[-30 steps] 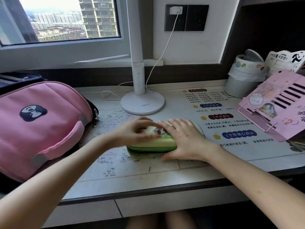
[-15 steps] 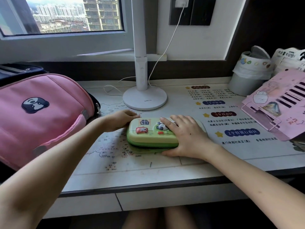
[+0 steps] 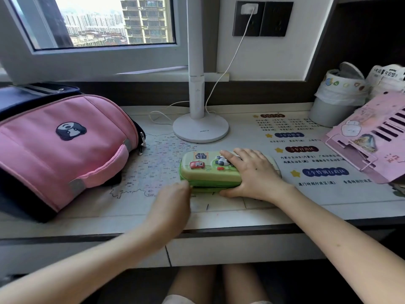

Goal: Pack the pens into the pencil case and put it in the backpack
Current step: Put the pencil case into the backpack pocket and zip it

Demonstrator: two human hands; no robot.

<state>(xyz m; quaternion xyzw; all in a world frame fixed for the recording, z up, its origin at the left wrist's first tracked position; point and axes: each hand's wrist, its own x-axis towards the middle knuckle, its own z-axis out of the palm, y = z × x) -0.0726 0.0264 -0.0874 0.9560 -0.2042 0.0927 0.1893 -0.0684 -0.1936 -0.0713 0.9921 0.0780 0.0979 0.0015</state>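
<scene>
A green pencil case (image 3: 203, 170) with panda and car pictures lies with its lid down on the desk mat (image 3: 153, 167) in the middle. My right hand (image 3: 252, 172) rests flat over its right half, thumb at the front edge, holding it down. My left hand (image 3: 173, 200) is at the case's near left corner, fingers curled against the seam; what they pinch is hidden. A pink backpack (image 3: 61, 145) with a panda patch lies on its side at the left, a hand's width from the case. No pens are visible.
A white desk lamp (image 3: 200, 128) stands behind the case, its cable running to a wall socket (image 3: 248, 17). At the right are a lined white bin (image 3: 335, 99) and a pink folding book stand (image 3: 377, 139). The desk's front edge (image 3: 219, 231) is near my arms.
My left hand moved from the far left end of the case round to its near left corner. The right hand stayed on the case. The view shifted slightly.
</scene>
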